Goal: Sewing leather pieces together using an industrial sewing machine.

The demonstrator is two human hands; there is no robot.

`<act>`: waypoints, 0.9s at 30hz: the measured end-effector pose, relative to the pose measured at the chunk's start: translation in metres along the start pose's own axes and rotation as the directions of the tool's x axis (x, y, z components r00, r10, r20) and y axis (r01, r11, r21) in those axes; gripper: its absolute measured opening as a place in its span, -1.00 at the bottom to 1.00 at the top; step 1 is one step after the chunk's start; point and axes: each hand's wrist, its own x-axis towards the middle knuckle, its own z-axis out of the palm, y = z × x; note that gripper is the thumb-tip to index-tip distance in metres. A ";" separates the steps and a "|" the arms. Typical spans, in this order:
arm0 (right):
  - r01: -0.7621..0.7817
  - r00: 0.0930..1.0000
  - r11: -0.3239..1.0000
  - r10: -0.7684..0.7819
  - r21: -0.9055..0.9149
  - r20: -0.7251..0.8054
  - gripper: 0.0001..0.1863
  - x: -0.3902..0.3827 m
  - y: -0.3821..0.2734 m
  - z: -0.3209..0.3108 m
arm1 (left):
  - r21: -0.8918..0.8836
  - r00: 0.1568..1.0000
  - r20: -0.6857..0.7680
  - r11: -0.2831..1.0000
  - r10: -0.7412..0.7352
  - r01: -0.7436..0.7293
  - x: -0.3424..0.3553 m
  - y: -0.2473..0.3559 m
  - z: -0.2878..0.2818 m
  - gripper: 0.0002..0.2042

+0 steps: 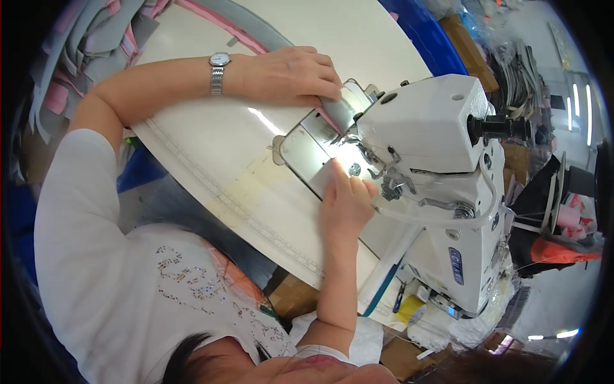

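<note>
A long grey fabric strip with a pink edge [263, 24] runs across the white table, under my left hand [291, 75], and to the needle area of a white sewing machine [425, 125]. My left hand is closed over the strip with its fingers bent down, a watch [218, 70] on its wrist. My right hand [348, 208] is at the near side of the metal needle plate [304, 150]. Its index fingertip reaches into the bright lamp light, while the other fingers curl in. Glare hides whatever is between those fingertips. The needle itself cannot be made out.
Grey and pink cut pieces [105, 35] pile up at the far left. A blue bin [428, 35] stands behind the table [217, 166]. Small tools, including blue-handled snips [399, 297], lie beside the machine base. More dark fabric [543, 192] hangs at the right.
</note>
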 end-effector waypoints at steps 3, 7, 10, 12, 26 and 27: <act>0.096 0.992 0.991 -0.088 0.098 -0.091 -0.67 -0.001 0.008 -0.004 | -0.009 1.000 0.006 1.000 -0.019 0.019 -0.007 -0.007 -0.009 -0.75; 0.071 0.991 0.989 -0.055 0.132 -0.121 -0.72 -0.007 0.009 -0.012 | 0.003 0.980 0.178 0.996 -0.093 0.094 -0.030 0.006 -0.036 -0.79; -0.132 0.991 0.874 0.119 0.467 0.057 -0.70 -0.005 -0.003 -0.035 | -0.226 0.925 0.329 0.935 -0.191 0.273 -0.033 0.025 -0.065 -0.80; -0.331 0.943 0.475 0.204 0.815 0.264 -0.66 -0.007 -0.007 -0.036 | -0.371 0.873 0.444 0.846 -0.200 0.383 -0.020 0.035 -0.077 -0.80; -0.359 0.860 0.209 0.453 0.910 0.235 -0.78 -0.039 -0.010 -0.021 | 0.058 0.835 0.272 0.874 -0.479 0.483 -0.056 0.046 -0.119 -0.78; -0.375 0.863 0.285 0.454 0.882 0.220 -0.79 -0.040 -0.012 -0.021 | 0.095 0.820 0.261 0.859 -0.509 0.503 -0.066 0.047 -0.118 -0.78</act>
